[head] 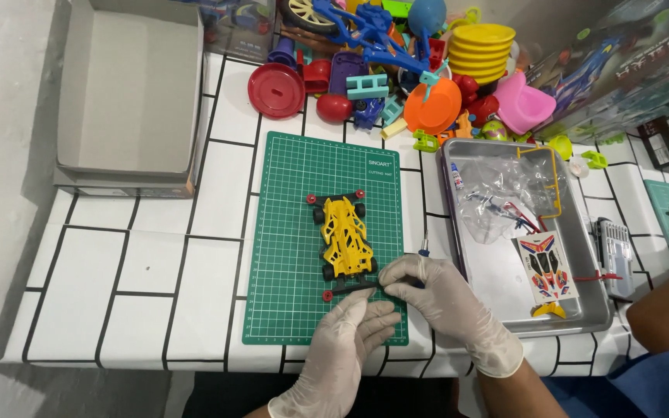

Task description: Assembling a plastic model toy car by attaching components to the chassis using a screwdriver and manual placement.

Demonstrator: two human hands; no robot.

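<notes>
On the near edge of the green cutting mat (pixel 288 232), the gloved left hand (pixel 346 340) and right hand (pixel 435 298) pinch together on a thin black bumper piece (pixel 354 289) just behind the yellow toy car (pixel 344 236), mid-mat. Right of the mat sits a metal tray (pixel 598 310); beyond it, a heap of colourful plastic toys (pixel 420 70).

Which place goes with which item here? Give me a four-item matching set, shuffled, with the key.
Items:
1. yellow toy car
2. sticker sheet
3. grey cardboard box
4. stack of yellow plates

Places:
A. in the metal tray
B. far edge, among the toy pile
C. on the green cutting mat
D. left of the mat, open and empty

Pairs: 1-C, 2-A, 3-D, 4-B
</notes>
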